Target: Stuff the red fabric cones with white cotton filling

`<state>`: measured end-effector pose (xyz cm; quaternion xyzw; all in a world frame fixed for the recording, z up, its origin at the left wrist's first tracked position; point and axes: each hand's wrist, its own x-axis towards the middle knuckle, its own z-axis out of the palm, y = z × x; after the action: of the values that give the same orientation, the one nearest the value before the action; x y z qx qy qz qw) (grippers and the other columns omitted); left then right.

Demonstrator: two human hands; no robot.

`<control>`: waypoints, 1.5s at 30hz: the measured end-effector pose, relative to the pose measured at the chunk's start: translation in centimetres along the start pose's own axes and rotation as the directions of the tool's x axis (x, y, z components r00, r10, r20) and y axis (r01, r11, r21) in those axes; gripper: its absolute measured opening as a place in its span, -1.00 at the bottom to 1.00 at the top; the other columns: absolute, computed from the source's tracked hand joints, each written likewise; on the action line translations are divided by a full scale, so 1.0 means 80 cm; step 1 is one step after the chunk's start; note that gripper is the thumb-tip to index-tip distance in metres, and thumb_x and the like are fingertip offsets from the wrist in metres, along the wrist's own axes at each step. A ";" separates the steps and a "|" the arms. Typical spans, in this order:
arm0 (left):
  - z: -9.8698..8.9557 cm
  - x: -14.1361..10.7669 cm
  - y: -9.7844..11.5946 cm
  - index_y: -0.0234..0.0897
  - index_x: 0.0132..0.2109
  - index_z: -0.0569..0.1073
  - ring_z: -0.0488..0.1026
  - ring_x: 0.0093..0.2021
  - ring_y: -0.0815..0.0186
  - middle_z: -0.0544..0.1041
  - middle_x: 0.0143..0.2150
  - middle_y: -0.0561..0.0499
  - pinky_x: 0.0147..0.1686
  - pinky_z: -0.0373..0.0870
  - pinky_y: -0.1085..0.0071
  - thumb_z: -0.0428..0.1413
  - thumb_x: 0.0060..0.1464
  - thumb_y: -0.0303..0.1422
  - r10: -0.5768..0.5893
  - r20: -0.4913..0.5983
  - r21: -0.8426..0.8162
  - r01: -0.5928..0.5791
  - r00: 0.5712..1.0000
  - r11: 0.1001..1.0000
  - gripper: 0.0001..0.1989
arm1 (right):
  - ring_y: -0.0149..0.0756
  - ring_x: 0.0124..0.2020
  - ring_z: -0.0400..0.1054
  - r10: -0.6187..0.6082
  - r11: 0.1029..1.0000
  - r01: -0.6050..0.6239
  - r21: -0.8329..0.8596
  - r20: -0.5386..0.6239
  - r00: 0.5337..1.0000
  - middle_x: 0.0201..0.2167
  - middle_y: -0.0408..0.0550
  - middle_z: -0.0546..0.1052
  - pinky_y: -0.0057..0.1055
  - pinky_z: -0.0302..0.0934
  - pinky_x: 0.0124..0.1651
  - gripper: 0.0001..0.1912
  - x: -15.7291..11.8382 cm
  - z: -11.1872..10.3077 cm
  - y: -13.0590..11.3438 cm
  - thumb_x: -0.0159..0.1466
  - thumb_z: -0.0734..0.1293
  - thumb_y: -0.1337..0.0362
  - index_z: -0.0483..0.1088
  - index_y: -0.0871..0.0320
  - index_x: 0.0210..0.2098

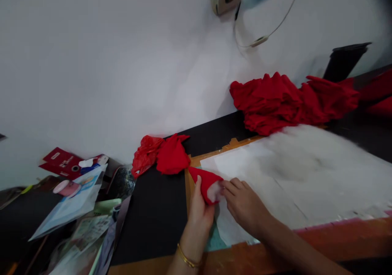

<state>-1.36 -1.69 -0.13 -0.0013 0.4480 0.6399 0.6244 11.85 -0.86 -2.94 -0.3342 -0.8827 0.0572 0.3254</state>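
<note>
A small red cloth cone [206,180] with white stuffing [214,191] at its open end is held over the near left part of the work surface. My left hand [200,207] grips it from below, thumb along its side. At the stuffed opening, my right hand [241,199] has its fingers bent together on the white stuffing. The cone's tip points up and left, close to a red cloth piece [173,154] lying on the black table.
A large pile of red cloth [281,101] lies along the wall. White sheets [306,168] cover the table's right part. A crumpled red plastic bag [146,154] sits at left. Beyond the table edge are a red box [61,163], a pink spool [67,188] and plastic packets [73,205].
</note>
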 end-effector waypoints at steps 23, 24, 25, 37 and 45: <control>-0.021 -0.016 -0.035 -0.26 0.19 0.33 0.45 0.05 0.13 0.52 0.08 -0.17 0.12 0.28 0.22 0.26 0.00 -0.40 0.200 0.443 0.343 -0.372 0.874 0.863 -0.41 | -0.07 -0.08 0.46 0.655 -0.458 -0.183 0.870 0.469 0.593 -0.17 0.00 0.61 -0.18 0.35 -0.01 -0.65 0.004 0.002 -0.023 0.08 0.51 0.05 0.55 0.08 -0.21; -0.024 -0.014 -0.034 -0.24 0.22 0.31 0.44 0.07 0.11 0.50 0.10 -0.17 0.12 0.27 0.21 0.28 -0.03 -0.41 0.181 0.474 0.325 -0.362 0.862 0.874 -0.36 | -0.08 -0.10 0.47 0.661 -0.461 -0.184 0.868 0.475 0.581 -0.18 0.00 0.61 -0.18 0.36 -0.01 -0.66 0.003 0.002 -0.023 0.06 0.52 0.05 0.55 0.08 -0.23; -0.027 -0.012 -0.030 -0.23 0.23 0.30 0.43 0.09 0.09 0.49 0.12 -0.18 0.13 0.26 0.19 0.29 -0.05 -0.41 0.155 0.505 0.305 -0.344 0.849 0.888 -0.32 | -0.09 -0.11 0.47 0.664 -0.461 -0.192 0.866 0.481 0.573 -0.19 -0.01 0.61 -0.19 0.36 0.00 -0.66 0.003 0.000 -0.022 0.06 0.53 0.05 0.56 0.08 -0.24; 0.010 0.002 0.033 -0.35 0.05 0.42 0.50 -0.01 0.04 0.56 -0.03 -0.26 0.03 0.36 0.15 0.26 0.00 -0.15 0.167 0.448 0.215 -0.287 0.878 0.934 -0.47 | 0.00 0.10 0.35 0.582 -0.408 -0.253 0.877 0.464 0.668 0.03 0.05 0.53 -0.12 0.29 0.09 -0.59 0.012 0.002 -0.036 0.19 0.44 0.03 0.53 0.10 -0.05; 0.010 0.002 -0.010 -0.31 0.00 0.46 0.53 -0.06 0.13 0.59 -0.07 -0.17 -0.06 0.43 0.31 0.21 0.03 -0.04 0.240 0.175 0.194 -0.272 0.955 0.942 -0.49 | -0.02 0.16 0.31 0.575 -0.436 -0.289 0.852 0.511 0.639 0.05 -0.05 0.52 -0.09 0.24 0.19 -0.64 0.025 0.010 -0.056 0.24 0.36 -0.02 0.54 0.00 -0.07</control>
<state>-0.28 -1.31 -0.22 0.1728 0.4632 0.6615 0.5639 7.73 -2.98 -1.10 -0.3045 -0.2487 0.7849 0.4789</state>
